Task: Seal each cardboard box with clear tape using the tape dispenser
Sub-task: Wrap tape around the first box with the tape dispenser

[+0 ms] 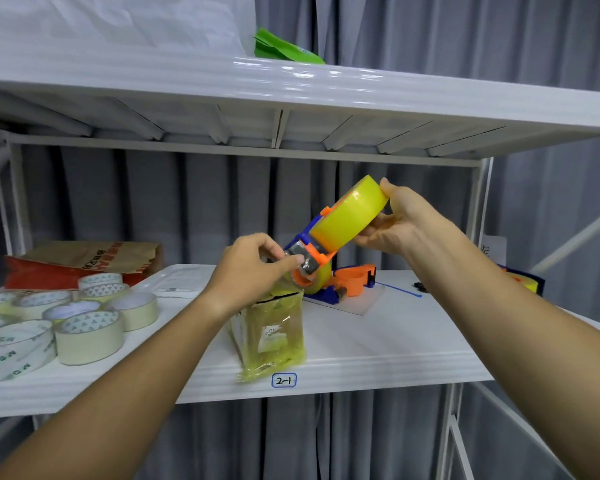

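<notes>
White shelf label reads "2-1"; both hands, seemingly, grip the tape dispenser.

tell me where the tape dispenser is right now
In the head view, the tape dispenser is held up mid-frame, right hand gripping its roll, left hand pinching its lower end above the taped box.

1. A taped cardboard box stands at the shelf's front edge.
2. Tape rolls cluster at left, before a paper bag.
3. A tape dispenser is held above the box; a second dispenser lies behind.
</notes>
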A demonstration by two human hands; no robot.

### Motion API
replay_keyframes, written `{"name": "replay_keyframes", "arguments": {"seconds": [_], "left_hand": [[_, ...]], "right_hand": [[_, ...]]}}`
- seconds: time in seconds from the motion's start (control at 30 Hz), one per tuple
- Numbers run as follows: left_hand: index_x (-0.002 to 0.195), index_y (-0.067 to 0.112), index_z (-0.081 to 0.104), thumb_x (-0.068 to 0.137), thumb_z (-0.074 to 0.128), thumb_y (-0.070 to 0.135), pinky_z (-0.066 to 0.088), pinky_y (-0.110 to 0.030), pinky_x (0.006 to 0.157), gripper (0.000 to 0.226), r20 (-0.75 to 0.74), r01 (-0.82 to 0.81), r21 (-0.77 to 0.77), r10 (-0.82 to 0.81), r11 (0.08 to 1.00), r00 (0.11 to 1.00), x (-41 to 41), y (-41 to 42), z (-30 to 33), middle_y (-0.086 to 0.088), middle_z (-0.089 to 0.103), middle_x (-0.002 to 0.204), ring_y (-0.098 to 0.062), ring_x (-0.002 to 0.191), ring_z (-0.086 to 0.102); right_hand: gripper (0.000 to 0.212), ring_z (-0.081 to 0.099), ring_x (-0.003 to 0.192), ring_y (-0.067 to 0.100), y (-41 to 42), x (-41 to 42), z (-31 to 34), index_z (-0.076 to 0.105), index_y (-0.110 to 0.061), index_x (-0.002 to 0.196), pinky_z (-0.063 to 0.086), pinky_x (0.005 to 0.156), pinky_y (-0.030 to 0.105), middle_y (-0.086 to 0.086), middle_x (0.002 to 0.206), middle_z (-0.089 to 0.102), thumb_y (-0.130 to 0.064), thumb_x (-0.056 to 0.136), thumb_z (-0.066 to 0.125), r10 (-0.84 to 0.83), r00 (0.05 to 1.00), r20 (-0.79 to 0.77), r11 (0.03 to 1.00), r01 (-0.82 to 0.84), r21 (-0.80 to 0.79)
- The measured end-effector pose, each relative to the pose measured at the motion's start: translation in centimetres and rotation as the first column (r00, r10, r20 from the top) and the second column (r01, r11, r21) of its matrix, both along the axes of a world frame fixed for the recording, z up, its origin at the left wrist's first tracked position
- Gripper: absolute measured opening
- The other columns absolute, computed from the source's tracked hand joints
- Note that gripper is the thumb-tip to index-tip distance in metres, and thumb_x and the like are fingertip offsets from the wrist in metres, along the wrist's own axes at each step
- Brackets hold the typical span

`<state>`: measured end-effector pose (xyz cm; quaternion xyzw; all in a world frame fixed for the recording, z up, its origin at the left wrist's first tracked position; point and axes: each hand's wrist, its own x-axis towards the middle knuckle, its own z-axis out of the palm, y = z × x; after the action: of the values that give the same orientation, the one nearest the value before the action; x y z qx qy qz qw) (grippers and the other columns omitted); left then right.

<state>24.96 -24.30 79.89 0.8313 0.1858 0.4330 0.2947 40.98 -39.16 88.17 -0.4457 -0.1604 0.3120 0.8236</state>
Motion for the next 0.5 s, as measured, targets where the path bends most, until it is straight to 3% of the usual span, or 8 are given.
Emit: {"name": "replay_keyframes", "arguments": {"seconds": [0.07, 0.2, 0.3, 0.37, 0.43, 0.5], "left_hand": [[0.079, 0.021, 0.073, 0.082, 0.080, 0.045, 0.045, -0.022, 0.060, 0.025, 0.002, 0.038, -0.091, -0.038, 0.995, 0.999, 0.2, 0.6, 0.3, 0.007, 0.072, 0.077, -0.007, 0.073, 0.064], [0.079, 0.015, 0.076, 0.089, 0.076, 0.029, 0.043, -0.014, 0.054, 0.017, 0.041, 0.064, -0.214, -0.056, 0.975, 0.998, 0.4, 1.0, 0.9, 0.005, 0.070, 0.074, -0.001, 0.062, 0.058], [0.081, 0.014, 0.075, 0.090, 0.075, 0.027, 0.048, -0.023, 0.066, 0.016, 0.021, 0.079, -0.277, -0.076, 0.957, 0.997, 0.4, 1.7, 1.0, -0.002, 0.073, 0.083, -0.011, 0.075, 0.063], [0.081, 0.013, 0.074, 0.090, 0.073, 0.024, 0.050, -0.027, 0.072, 0.015, -0.013, 0.098, -0.320, -0.108, 0.942, 0.994, 0.1, 2.0, 1.2, -0.005, 0.074, 0.088, -0.017, 0.081, 0.066], [0.085, 0.010, 0.074, 0.090, 0.072, 0.022, 0.048, -0.026, 0.071, 0.013, -0.042, 0.101, -0.365, -0.124, 0.926, 0.991, -0.1, 2.3, 1.5, -0.004, 0.073, 0.092, -0.017, 0.082, 0.065], [0.094, 0.008, 0.074, 0.092, 0.070, 0.021, 0.043, -0.024, 0.065, 0.014, -0.096, 0.073, -0.410, -0.122, 0.909, 0.988, -0.6, 2.1, 1.5, -0.001, 0.071, 0.097, -0.011, 0.078, 0.060]], "right_hand": [[0.036, 0.070, 0.104, 0.040, 0.4, -0.2, 0.3, 0.061, -0.009, 0.107, 0.055, 0.073, 0.057, 0.015, 0.119, 0.071, -0.044, 0.098, 0.061, 0.014, 1.000, -0.015, 0.999, -0.014, 0.029], [0.038, 0.067, 0.111, 0.039, 1.1, -0.6, 0.5, 0.061, -0.007, 0.106, 0.044, 0.105, 0.062, 0.015, 0.118, 0.072, -0.042, 0.095, 0.067, 0.029, 0.999, -0.015, 0.997, -0.028, 0.066], [0.036, 0.064, 0.116, 0.035, 1.4, -0.9, 0.5, 0.057, -0.005, 0.102, 0.040, 0.110, 0.060, 0.014, 0.121, 0.069, -0.038, 0.093, 0.070, 0.021, 0.999, -0.026, 0.996, -0.019, 0.085], [0.041, 0.065, 0.115, 0.033, 1.8, -1.0, 0.3, 0.058, -0.005, 0.111, 0.041, 0.110, 0.057, 0.012, 0.120, 0.070, -0.036, 0.090, 0.074, 0.035, 0.999, -0.034, 0.996, -0.032, 0.086], [0.049, 0.066, 0.112, 0.032, 2.3, -0.9, -0.1, 0.058, -0.006, 0.121, 0.042, 0.109, 0.056, 0.011, 0.116, 0.071, -0.035, 0.086, 0.078, 0.047, 0.998, -0.046, 0.996, -0.043, 0.079], [0.045, 0.067, 0.111, 0.032, 2.6, -0.9, -0.6, 0.059, -0.005, 0.115, 0.044, 0.108, 0.055, 0.012, 0.113, 0.072, -0.034, 0.086, 0.078, 0.057, 0.998, -0.035, 0.997, -0.055, 0.062]]}}
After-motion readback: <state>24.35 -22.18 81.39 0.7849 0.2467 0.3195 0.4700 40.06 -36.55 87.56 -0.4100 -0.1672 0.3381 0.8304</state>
